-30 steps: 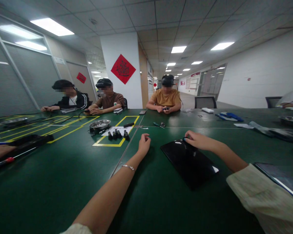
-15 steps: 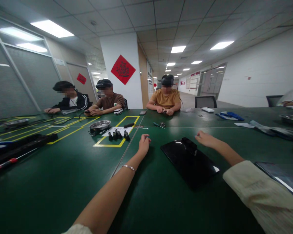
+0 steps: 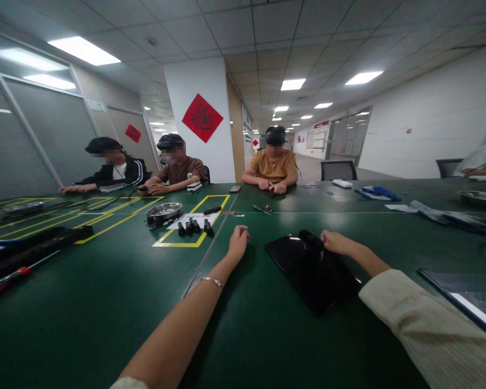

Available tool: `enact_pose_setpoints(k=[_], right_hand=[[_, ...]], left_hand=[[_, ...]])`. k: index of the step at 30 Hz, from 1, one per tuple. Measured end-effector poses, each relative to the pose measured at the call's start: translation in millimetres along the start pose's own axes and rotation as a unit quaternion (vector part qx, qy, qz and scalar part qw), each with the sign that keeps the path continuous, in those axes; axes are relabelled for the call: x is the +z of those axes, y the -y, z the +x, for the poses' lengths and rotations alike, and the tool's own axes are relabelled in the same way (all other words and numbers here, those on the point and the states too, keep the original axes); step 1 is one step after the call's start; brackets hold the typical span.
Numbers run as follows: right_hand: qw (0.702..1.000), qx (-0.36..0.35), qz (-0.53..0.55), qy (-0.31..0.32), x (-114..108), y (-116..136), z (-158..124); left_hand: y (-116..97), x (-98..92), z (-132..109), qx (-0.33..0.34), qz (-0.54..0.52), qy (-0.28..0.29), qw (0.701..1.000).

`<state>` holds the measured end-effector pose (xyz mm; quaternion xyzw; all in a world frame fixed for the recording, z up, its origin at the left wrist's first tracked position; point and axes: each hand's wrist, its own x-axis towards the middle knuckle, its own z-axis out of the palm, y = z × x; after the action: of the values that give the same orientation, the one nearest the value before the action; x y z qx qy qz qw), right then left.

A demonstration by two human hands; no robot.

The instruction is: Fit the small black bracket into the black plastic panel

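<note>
A glossy black monitor stand [image 3: 314,278], a flat base with a short raised neck, lies on the green table in front of me. My right hand [image 3: 338,243] is at the right side of the neck, its fingers closed against it; the fingertips are partly hidden. To the left of the stand, my left hand [image 3: 238,241] rests on the table, apart from the stand. Its fingers are loosely curled and nothing shows in them. A silver bangle [image 3: 213,281] is round my left wrist.
Several black cylindrical parts [image 3: 194,226] stand on a paper inside yellow tape, beside a metal bowl [image 3: 164,214]. Pliers [image 3: 262,209] lie ahead. A red-handled screwdriver [image 3: 8,282] is at left, a dark flat panel [image 3: 457,294] at right. Several people sit across the table.
My right hand has come down and left onto the stand's neck, from just beside it. My left hand has stayed nearly in place. The view has shifted slightly.
</note>
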<state>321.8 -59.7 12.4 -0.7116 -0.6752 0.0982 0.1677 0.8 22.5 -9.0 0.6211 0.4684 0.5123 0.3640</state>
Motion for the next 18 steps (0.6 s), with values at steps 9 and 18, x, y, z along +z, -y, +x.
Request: enact_pose_setpoints(k=[9, 18], right_hand=[[0.979, 0.000, 0.156, -0.130, -30.4, 11.2, -1.2], [0.837, -0.175, 0.481, -0.193, -13.7, 123.5, -35.3]], left_hand=[[-18.4, 0.2, -25.1, 0.224, 0.199, 0.103, 0.948], [-46.6, 10.9, -53.2, 0.369, 0.240, 0.175, 0.881]])
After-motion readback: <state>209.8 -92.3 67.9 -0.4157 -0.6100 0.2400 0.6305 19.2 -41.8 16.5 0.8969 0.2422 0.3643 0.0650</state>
